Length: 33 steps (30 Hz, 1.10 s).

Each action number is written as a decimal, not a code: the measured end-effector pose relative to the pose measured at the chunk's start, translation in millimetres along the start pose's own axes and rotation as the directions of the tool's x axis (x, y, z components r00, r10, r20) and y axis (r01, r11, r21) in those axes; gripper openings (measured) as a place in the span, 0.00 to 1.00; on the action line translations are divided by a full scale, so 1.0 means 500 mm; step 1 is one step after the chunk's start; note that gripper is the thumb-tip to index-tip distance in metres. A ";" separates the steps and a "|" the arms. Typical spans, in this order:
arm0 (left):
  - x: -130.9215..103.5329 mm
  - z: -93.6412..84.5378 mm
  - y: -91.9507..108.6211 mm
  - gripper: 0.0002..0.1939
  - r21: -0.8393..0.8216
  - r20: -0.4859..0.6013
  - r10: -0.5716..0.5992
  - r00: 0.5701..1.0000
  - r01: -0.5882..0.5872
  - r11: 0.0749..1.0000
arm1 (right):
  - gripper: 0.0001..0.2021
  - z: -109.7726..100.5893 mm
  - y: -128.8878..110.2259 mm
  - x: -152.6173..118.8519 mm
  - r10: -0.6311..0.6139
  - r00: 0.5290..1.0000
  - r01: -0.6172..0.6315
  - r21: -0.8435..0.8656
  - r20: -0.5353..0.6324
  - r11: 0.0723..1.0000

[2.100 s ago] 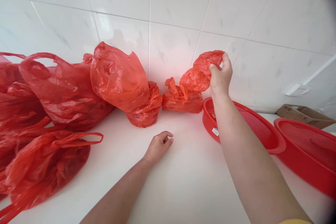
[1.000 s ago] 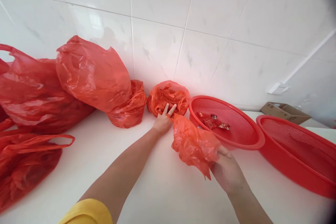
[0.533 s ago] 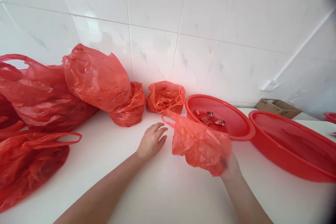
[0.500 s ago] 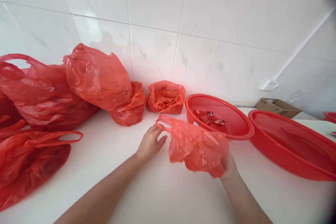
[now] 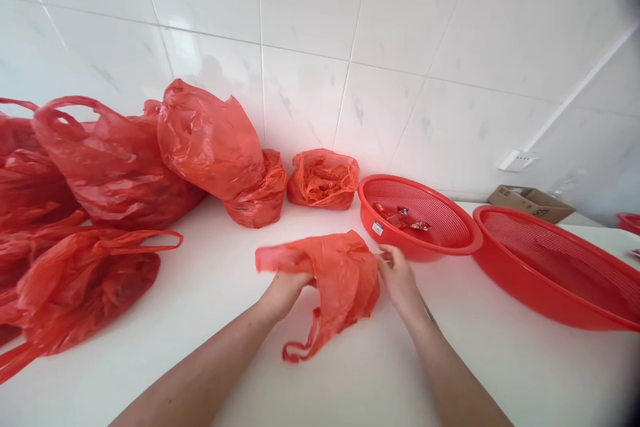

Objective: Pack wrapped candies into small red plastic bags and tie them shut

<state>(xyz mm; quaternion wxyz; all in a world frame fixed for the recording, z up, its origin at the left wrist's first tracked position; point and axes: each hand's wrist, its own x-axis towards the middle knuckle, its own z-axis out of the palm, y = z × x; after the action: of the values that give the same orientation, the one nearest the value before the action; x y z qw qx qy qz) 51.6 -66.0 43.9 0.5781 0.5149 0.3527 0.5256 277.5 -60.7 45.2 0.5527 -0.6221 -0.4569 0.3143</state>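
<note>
A thin red plastic bag (image 5: 345, 273) is held up over the white table, its mouth facing left and one loop handle dangling below. My left hand (image 5: 287, 290) is at the bag's mouth, closed on the film, with its fingertips hidden by the plastic. At the bag's right edge, my right hand (image 5: 399, 277) has bent fingers pinching the film. Just beyond my right hand is a round red plastic basket (image 5: 450, 227) with several small red wrapped packets (image 5: 400, 219) inside.
Several filled red bags (image 5: 115, 173) crowd the left side. A smaller open bag (image 5: 324, 177) of crumpled red plastic stands against the tiled wall. A second red basket (image 5: 555, 280) is at the right, with a cardboard box (image 5: 533, 203) behind it.
The bag has swung left and turned, and my left hand has taken hold of it. My right hand has moved up and left along its edge. The view has shifted slightly left.
</note>
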 end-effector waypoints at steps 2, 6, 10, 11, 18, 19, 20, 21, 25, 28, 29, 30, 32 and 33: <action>0.004 -0.011 0.003 0.05 -0.033 -0.089 -0.006 0.996 0.003 0.999 | 0.12 -0.020 -0.021 -0.040 -0.078 0.988 0.073 -0.043 -0.135 0.996; 0.007 -0.016 -0.005 0.10 -0.133 -0.235 -0.012 0.972 -0.019 0.991 | 0.09 -0.007 -0.038 -0.173 -0.044 0.999 0.045 -0.046 0.011 0.998; 0.000 -0.005 -0.010 0.11 -0.145 -0.188 0.000 0.982 -0.027 0.989 | 0.30 0.078 -0.030 -0.259 0.004 0.938 0.052 -0.151 0.346 0.987; -0.003 -0.005 -0.008 0.11 -0.108 -0.148 -0.011 0.989 -0.005 0.994 | 0.37 0.101 -0.031 -0.260 0.005 0.930 0.066 -0.182 0.366 0.981; 0.005 -0.050 0.001 0.11 -0.126 -0.004 0.028 1.000 -0.028 0.992 | 0.18 0.174 -0.059 -0.101 0.018 0.929 -0.037 0.043 0.368 0.998; 0.013 -0.062 -0.001 0.10 -0.194 -0.058 0.021 0.998 -0.032 0.980 | 0.14 0.169 -0.057 -0.071 0.047 0.920 -0.083 0.076 0.389 0.994; 0.023 -0.074 -0.004 0.09 -0.250 -0.112 0.006 0.994 -0.034 0.968 | 0.12 0.160 -0.052 -0.042 0.086 0.907 -0.134 0.088 0.411 0.987; 0.034 -0.088 -0.007 0.08 -0.292 -0.173 -0.007 0.985 -0.044 0.955 | 0.11 0.148 -0.044 -0.016 0.132 0.890 -0.192 0.096 0.438 0.977; 0.072 -0.147 -0.013 0.08 -0.337 -0.398 -0.001 0.918 -0.145 0.930 | 0.12 0.093 0.003 0.053 0.183 0.866 -0.330 0.256 0.465 0.909; 0.084 -0.178 -0.008 0.09 -0.324 -0.486 -0.013 0.874 -0.166 0.931 | 0.15 0.062 0.019 0.065 0.127 0.874 -0.336 0.395 0.470 0.855; 0.085 -0.183 -0.005 0.10 -0.314 -0.497 -0.020 0.867 -0.158 0.936 | 0.16 0.056 0.017 0.064 0.111 0.877 -0.345 0.452 0.467 0.823; 0.085 -0.186 -0.002 0.10 -0.303 -0.506 -0.028 0.862 -0.147 0.942 | 0.16 0.051 0.012 0.062 0.101 0.884 -0.352 0.508 0.456 0.787; 0.083 -0.187 0.003 0.10 -0.275 -0.513 -0.045 0.857 -0.114 0.955 | 0.14 0.046 -0.002 0.057 0.094 0.897 -0.359 0.589 0.431 0.725; 0.082 -0.186 0.004 0.09 -0.258 -0.515 -0.053 0.856 -0.096 0.961 | 0.13 0.045 -0.009 0.054 0.089 0.900 -0.359 0.610 0.426 0.706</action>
<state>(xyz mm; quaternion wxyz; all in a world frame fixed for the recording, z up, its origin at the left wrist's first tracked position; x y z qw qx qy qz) -29.0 -5.4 30.7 0.5218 0.2734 0.4125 0.6948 266.7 -27.0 48.4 0.6017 -0.3606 -0.3251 0.6342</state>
